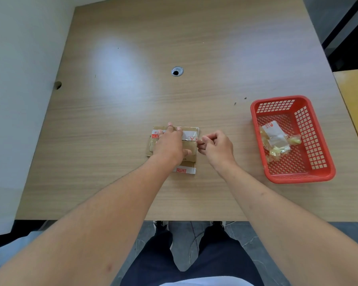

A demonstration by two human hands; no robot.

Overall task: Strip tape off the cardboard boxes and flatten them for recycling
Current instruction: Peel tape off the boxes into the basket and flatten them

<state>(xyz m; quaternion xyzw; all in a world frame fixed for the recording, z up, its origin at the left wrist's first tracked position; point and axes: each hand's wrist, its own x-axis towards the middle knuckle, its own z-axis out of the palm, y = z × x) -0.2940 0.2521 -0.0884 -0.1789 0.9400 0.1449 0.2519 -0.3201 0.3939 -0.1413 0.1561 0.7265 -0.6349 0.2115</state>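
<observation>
Wooden counter [112, 141]: left hand [170, 144] pressed flat on cardboard box [191, 147]; right hand [214, 146] pinched tape [198, 143] at box's right edge. Peeling step; next likely steady rightward pull.

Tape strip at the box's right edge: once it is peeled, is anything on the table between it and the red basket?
Nothing visible. The right hand pinches the tape strip at the cardboard box, and only bare table lies between it and the red basket.
</observation>
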